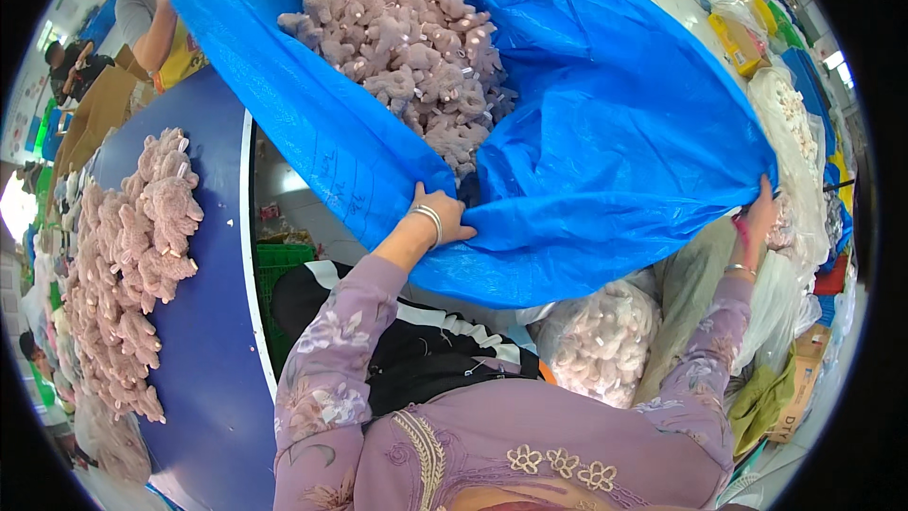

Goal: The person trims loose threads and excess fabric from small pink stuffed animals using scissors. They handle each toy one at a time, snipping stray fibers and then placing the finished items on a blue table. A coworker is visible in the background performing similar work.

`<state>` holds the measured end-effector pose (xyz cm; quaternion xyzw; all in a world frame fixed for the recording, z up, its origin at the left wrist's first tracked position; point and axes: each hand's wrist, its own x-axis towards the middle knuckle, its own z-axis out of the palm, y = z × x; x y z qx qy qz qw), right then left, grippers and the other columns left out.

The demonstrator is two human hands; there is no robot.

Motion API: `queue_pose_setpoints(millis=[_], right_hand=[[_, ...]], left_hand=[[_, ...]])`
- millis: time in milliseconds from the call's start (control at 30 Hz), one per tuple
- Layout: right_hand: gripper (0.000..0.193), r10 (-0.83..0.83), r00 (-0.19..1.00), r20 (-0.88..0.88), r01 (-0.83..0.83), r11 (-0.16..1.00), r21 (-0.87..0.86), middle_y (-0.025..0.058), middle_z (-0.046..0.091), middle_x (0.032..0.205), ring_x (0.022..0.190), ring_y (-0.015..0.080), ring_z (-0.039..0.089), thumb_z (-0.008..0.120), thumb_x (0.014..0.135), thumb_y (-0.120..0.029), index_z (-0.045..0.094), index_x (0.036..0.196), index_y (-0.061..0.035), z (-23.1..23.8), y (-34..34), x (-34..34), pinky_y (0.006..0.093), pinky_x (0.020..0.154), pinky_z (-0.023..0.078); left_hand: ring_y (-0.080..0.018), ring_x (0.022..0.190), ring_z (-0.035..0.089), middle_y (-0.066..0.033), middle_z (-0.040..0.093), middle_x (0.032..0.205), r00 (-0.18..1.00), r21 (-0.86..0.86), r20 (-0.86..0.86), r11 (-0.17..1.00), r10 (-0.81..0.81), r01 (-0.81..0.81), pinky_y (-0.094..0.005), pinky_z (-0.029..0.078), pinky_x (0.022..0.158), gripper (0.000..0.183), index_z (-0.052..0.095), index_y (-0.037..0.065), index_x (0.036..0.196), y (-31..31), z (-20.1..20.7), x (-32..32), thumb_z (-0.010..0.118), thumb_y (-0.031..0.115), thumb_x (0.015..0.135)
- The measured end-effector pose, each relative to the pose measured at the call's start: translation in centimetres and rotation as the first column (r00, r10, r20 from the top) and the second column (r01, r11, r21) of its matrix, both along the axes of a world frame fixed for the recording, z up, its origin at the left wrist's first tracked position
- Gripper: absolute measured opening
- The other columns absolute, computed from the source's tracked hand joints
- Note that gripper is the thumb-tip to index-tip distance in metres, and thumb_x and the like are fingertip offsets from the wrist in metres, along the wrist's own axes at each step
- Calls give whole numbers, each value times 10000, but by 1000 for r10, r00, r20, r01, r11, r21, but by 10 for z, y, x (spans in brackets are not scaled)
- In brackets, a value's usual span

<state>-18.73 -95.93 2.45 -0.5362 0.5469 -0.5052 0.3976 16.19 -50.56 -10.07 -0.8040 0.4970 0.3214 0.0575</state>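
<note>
A large blue plastic sheet (615, 123), perhaps a wide sack, spreads in front of me with its near edge hanging in folds. Inside its opening lies a heap of small dusty-pink plush toys (407, 47) with white tags. My left hand (440, 216), a bangle at its wrist, is closed on the near edge just below the heap. Far to the right, my right hand (759, 213) grips the sheet's right corner; some of its fingers are hidden behind the plastic. Between the hands the sheet is stretched and sags.
On the left, a blue table (213, 322) with a pale edge bears more pink plush toys (132, 274). Below the sheet stands a clear bag of plush toys (601, 336). A green crate (284, 270) is beside the table. A co-worker (156, 19) is at far left; bags and cartons line the right.
</note>
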Motion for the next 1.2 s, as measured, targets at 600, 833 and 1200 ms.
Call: queue_pose_setpoints(millis=[600, 833, 1200], right_hand=[[257, 784, 26, -620, 112, 614, 781, 157, 698, 903, 729, 272, 690, 656, 824, -259, 699, 942, -35, -260, -63, -102, 422, 625, 563], [669, 582, -732, -354, 170, 659, 733, 145, 662, 1155, 1054, 293, 626, 667, 773, -590, 667, 1153, -40, -141, 9, 47, 423, 902, 498], [569, 823, -425, -377, 185, 486, 854, 184, 626, 1189, 1060, 305, 608, 699, 806, -493, 665, 1094, -3, -143, 6, 228, 445, 905, 468]], left_hand=[[-263, 763, 614, -70, 615, 669, 964, -383, 135, 910, 228, -162, -405, 406, 681, 270, 652, 108, 706, 187, 85, -62, 712, 372, 701], [-255, 700, 596, -73, 610, 641, 925, -416, 179, 878, 334, -236, -400, 370, 662, 214, 638, 110, 668, 201, 112, -53, 774, 269, 620], [-272, 977, 594, -84, 673, 943, 943, -239, 10, 917, 331, -320, -567, 303, 1024, 384, 688, 99, 972, 178, 91, -44, 781, 312, 666]])
